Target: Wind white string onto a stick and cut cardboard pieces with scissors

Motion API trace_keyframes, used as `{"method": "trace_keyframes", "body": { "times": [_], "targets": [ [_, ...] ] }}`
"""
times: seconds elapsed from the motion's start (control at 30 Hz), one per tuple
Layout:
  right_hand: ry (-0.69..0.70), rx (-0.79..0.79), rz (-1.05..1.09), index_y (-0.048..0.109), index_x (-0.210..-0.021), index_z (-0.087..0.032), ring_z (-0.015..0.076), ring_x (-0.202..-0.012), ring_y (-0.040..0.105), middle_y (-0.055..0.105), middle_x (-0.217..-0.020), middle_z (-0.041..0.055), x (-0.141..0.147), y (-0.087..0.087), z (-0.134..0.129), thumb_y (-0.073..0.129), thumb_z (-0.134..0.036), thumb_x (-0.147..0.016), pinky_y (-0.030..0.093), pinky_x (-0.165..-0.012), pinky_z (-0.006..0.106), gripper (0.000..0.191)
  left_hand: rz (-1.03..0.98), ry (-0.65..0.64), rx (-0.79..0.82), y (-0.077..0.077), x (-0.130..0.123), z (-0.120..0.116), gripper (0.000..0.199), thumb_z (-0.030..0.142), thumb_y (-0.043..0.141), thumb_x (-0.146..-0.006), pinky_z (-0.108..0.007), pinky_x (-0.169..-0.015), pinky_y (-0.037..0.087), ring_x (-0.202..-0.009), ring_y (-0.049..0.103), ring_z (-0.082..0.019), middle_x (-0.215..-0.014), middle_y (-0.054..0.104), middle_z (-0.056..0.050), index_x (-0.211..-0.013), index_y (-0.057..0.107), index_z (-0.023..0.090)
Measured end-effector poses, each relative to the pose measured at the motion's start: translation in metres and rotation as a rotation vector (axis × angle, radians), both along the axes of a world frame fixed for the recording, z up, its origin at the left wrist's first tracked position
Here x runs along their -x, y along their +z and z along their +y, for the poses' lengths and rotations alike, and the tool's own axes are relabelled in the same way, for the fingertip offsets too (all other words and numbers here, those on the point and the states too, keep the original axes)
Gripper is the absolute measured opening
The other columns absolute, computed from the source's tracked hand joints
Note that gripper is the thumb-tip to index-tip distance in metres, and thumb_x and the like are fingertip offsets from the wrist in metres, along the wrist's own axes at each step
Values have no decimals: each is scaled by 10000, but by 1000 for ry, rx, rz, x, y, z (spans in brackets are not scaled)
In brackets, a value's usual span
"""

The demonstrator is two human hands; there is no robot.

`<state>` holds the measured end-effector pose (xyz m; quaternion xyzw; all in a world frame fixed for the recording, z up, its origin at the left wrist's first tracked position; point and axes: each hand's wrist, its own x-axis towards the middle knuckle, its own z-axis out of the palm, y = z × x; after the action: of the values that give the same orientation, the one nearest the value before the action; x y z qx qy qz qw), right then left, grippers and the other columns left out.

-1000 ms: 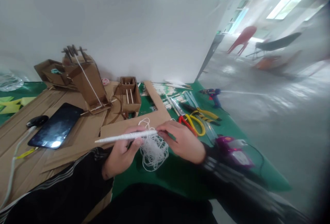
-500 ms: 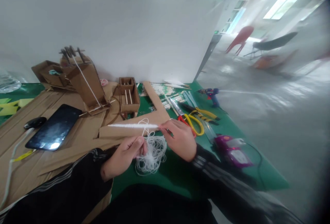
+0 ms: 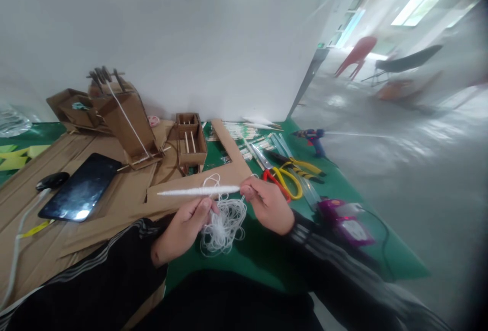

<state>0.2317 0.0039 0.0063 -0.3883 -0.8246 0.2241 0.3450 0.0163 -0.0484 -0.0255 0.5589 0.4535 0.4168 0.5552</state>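
My right hand pinches one end of a thin stick wrapped in white string. The stick points left, nearly level, above an L-shaped cardboard strip, and its bare tip shows at the left end. My left hand is closed in a pinch on white string, which loops up around the middle of the stick. Beneath and between both hands lies a tangled heap of the same string on the green table.
Red and yellow scissors, pliers and a purple device lie to the right, with a glue gun behind. Bundled sticks and cardboard boxes stand at the back. On the left are a tablet and a mouse.
My right hand has shifted slightly right and down with the wrapped stick, which now lies a little more level. My left hand stays close to the string heap, its pinch slightly lower.
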Motion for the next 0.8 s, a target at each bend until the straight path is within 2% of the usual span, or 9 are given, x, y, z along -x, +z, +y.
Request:
{"method": "trace_keyframes", "body": {
  "times": [0.1,0.23,0.3,0.37,0.43,0.5,0.57,0.7,0.8],
  "targets": [
    [0,47,1,516,-702,-204,136,-527,487,515,-588,-7,-4,2,1,355,-346,-988,373,-556,264,358,-9,57,19,-2,0,1,355,477,416,-952,-252,-559,369,-545,407,-108,-610,467,42,-929,565,156],
    [44,96,-7,502,-627,-200,119,-487,469,471,-519,-26,-6,3,1,352,-365,-989,354,-539,254,425,-112,51,26,-1,-1,4,411,450,481,-933,-256,-554,389,-511,403,-107,-563,457,68,-1222,489,158],
    [58,130,-18,510,-600,-193,115,-488,472,469,-502,-27,-5,2,2,355,-359,-990,356,-539,250,451,-140,60,28,-1,-1,5,455,441,489,-930,-255,-556,401,-504,403,-104,-553,456,72,-1283,457,154],
    [70,167,-21,550,-634,-185,117,-512,490,500,-526,-21,-5,0,4,367,-349,-988,369,-548,248,431,-131,88,19,-1,-1,5,437,440,494,-925,-249,-552,411,-510,411,-101,-563,467,62,-1246,499,145],
    [62,193,-1,602,-794,-178,125,-564,515,551,-609,-12,-6,-1,5,430,-353,-966,394,-563,247,300,-124,123,6,-3,-1,5,414,443,500,-920,-245,-557,426,-517,431,-102,-553,448,66,-1203,532,142],
    [52,211,23,580,-962,-175,134,-606,522,566,-692,-4,-7,-1,5,507,-361,-929,418,-574,250,202,-131,153,-5,-4,-1,6,402,451,510,-913,-243,-560,438,-513,440,-102,-534,423,76,-1167,547,142],
    [64,225,20,542,-1024,-179,138,-622,516,554,-738,0,-8,-1,4,568,-370,-893,432,-572,255,234,-140,169,-7,-6,-2,7,405,465,514,-908,-241,-549,440,-502,441,-102,-523,427,78,-1148,551,141],
    [113,180,-42,558,-937,-189,135,-640,498,566,-819,26,-8,-4,3,622,-345,-864,425,-565,257,184,-154,175,-32,-7,-2,8,392,452,508,-915,-255,-577,463,-489,444,-105,-500,432,86,-1152,545,142],
    [140,107,-24,578,-825,-179,132,-637,497,564,-768,27,-8,-8,3,569,-281,-904,407,-572,253,129,-130,174,-63,-3,-1,7,378,423,495,-929,-272,-629,478,-536,500,-123,-504,451,80,-1177,536,140]
  ]
}}
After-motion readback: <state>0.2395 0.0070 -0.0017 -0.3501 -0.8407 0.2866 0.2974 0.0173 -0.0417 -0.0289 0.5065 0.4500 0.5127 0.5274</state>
